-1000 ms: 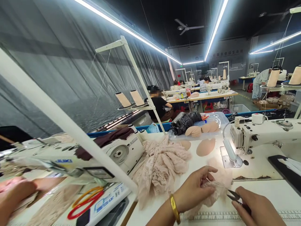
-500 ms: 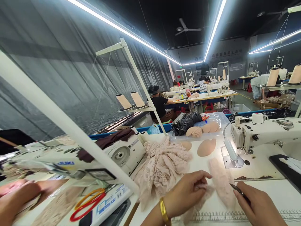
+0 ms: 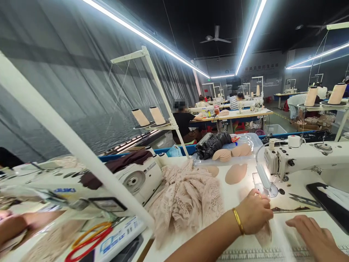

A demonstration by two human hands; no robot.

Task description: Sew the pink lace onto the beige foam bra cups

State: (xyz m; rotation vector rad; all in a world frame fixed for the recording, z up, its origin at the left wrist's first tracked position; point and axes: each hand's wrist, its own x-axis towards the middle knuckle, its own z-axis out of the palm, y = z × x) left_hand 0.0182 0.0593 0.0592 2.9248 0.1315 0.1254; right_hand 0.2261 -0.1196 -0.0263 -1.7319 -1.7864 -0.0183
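My left hand (image 3: 253, 213), with a gold bangle at its wrist, is closed on a pale pink lace piece (image 3: 264, 234) just in front of the sewing machine's needle area. The hand covers most of the lace. To its right, my right hand (image 3: 313, 234) hovers low over the table, fingers stretched and holding nothing. Dark thread snips (image 3: 304, 200) lie on the machine bed beyond it. The sewing machine (image 3: 305, 158) has its lamp lit. Beige oval pads (image 3: 236, 174) lie left of the needle, beside a heap of pink lace fabric (image 3: 188, 196).
A printed ruler (image 3: 245, 254) runs along the table's front. A black phone-like slab (image 3: 331, 203) lies at right. A slanted white post (image 3: 81, 153) crosses the left, near red and orange scissors (image 3: 91, 240) and a co-worker's arm (image 3: 35, 223). Stacked pads (image 3: 222, 155) sit behind.
The snips have left my right hand and now lie on the machine bed; that hand has opened. My left hand has moved right and forward with the lace, closer to the needle.
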